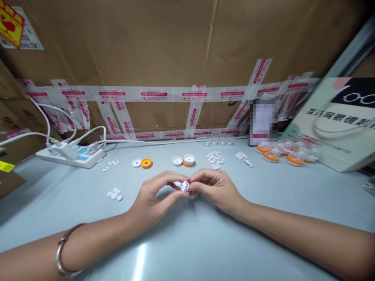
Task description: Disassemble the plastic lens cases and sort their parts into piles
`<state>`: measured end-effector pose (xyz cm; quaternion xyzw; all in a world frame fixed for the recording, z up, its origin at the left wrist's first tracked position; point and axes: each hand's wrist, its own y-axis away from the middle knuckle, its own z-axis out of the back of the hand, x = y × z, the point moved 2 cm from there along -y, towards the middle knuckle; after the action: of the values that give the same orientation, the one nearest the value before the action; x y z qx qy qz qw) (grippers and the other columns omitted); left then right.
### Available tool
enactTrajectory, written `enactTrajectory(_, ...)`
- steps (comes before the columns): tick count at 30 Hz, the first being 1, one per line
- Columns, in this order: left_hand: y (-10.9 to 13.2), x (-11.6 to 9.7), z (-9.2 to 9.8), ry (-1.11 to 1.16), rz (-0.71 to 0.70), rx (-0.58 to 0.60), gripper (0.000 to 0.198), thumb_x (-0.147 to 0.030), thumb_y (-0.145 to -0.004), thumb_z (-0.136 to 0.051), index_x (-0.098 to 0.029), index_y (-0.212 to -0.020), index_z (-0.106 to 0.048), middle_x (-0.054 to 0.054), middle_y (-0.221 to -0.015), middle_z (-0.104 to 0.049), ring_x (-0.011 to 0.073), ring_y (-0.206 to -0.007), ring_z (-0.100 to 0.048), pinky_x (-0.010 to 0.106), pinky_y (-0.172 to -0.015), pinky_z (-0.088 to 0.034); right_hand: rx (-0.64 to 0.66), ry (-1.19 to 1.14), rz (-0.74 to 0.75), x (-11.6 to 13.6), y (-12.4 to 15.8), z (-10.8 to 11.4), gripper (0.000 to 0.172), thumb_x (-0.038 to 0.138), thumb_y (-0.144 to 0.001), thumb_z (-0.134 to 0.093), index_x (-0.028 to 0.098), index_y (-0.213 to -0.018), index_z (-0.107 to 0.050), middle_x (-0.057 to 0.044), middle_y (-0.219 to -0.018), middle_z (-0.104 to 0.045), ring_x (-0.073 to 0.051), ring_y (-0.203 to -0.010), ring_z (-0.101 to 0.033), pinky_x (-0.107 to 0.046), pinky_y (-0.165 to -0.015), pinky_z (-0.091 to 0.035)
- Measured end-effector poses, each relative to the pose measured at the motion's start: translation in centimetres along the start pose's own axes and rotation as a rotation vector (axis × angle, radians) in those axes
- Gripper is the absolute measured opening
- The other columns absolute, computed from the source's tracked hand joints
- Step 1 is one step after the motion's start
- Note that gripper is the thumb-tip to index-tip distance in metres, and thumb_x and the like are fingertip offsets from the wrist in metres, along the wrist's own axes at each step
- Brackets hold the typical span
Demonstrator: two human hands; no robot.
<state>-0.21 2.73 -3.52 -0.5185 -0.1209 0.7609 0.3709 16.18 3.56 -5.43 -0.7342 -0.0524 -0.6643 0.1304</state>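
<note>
Desk edges: back edge of the desk (234, 242) ran along a taped carton (161, 50); power strip (88, 159) at back-left, printed bag (328, 128) at back-right.
Room: widest bare stretch was on the near side, between the forearms and down to the bottom of view; parts lined the back, small gaps between groups.
Wheels: 3 white wheels (177, 161), 2 orange wheels (149, 163); one white sat on an orange, another pair lay side by side, just touching.
Caps: about 5 caps (114, 196), clustered left of the left hand.
Discs: at least 3 discs (116, 162) near the strip.
Lattice bits: one pile of lattice bits (215, 157) behind the right hand, smaller group to its right; overlapped, no sure count.
Clear domes: row of clear domes (218, 140) at the back edge, count unclear.
Orange-based units: at least 5 units (271, 155) by the bag, overlapping.
White part: 1 white part (184, 186), round, ribbed, between both sets of fingertips, above the desk.
Left hand: left hand (152, 197) pinched it, thumb below, index above.
Right hand: right hand (221, 189) gripped its right side.
</note>
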Motion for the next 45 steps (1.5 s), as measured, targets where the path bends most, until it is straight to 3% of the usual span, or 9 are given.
enactTrajectory(9,0.1,0.1,0.1,-0.22,-0.209,-0.02,0.017,-0.012,-0.08,-0.058,-0.018,-0.096,-0.063,0.006,-0.085,-0.065,0.0137,-0.077,-0.061,0.026,-0.069,-0.052,0.044,-0.053,-0.15,0.9,1.2,-0.6,0.024,0.037,-0.065,-0.071,0.015,-0.074,-0.072,-0.002,-0.065,-0.069,-0.01,-0.059,-0.063,-0.024,-0.062,-0.054)
enactTrajectory(15,0.2,0.0,-0.1,-0.307,-0.293,-0.02,0.016,-0.011,-0.079,-0.058,-0.018,-0.093,-0.062,0.003,-0.075,-0.065,0.012,-0.069,-0.06,0.023,-0.065,-0.051,0.021,-0.011,-0.171,0.6,1.3,-0.7,0.027,0.04,-0.064,-0.07,0.015,-0.075,-0.072,-0.002,-0.064,-0.068,-0.011,-0.058,-0.063,-0.026,-0.063,-0.054)
enactTrajectory(24,0.3,-0.5,-0.4,-0.361,-0.353,-0.014,0.015,-0.012,-0.08,-0.057,-0.017,-0.094,-0.061,0.005,-0.079,-0.067,0.0131,-0.071,-0.061,0.024,-0.066,-0.051,-0.028,-0.011,-0.227,0.7,1.5,-1.0,0.023,0.029,-0.054,-0.076,0.015,-0.069,-0.067,0.0,-0.058,-0.067,-0.01,-0.052,-0.061,-0.024,-0.059,-0.052)
enactTrajectory(34,0.2,-0.7,-0.4,-0.426,-0.417,-0.022,0.014,-0.013,-0.08,-0.057,-0.017,-0.093,-0.06,0.005,-0.077,-0.068,0.0126,-0.066,-0.061,0.023,-0.061,-0.05,-0.045,-0.06,-0.286,0.7,1.4,-1.1,0.024,0.028,-0.049,-0.078,0.015,-0.066,-0.068,0.001,-0.054,-0.065,-0.011,-0.05,-0.061,-0.024,-0.056,-0.052)
enactTrajectory(40,0.1,-0.7,-0.3,-0.355,-0.42,0.002,0.02,-0.011,-0.078,-0.06,-0.017,-0.097,-0.059,0.006,-0.084,-0.068,0.0133,-0.076,-0.062,0.023,-0.07,-0.052,-0.019,-0.1,-0.295,0.9,1.2,-1.0,0.026,0.025,-0.049,-0.079,0.014,-0.065,-0.063,0.004,-0.052,-0.064,-0.008,-0.049,-0.059,-0.021,-0.056,-0.049)
enactTrajectory(45,0.1,-1.3,0.1,-0.293,-0.379,-0.031,0.02,-0.008,-0.076,-0.06,-0.016,-0.094,-0.059,0.006,-0.082,-0.067,0.0133,-0.078,-0.063,0.023,-0.071,-0.052,0.006,-0.123,-0.313,0.4,1.0,-1.0,0.028,0.037,-0.058,-0.074,0.014,-0.063,-0.059,0.002,-0.052,-0.063,-0.008,-0.048,-0.059,-0.02,-0.052,-0.047)
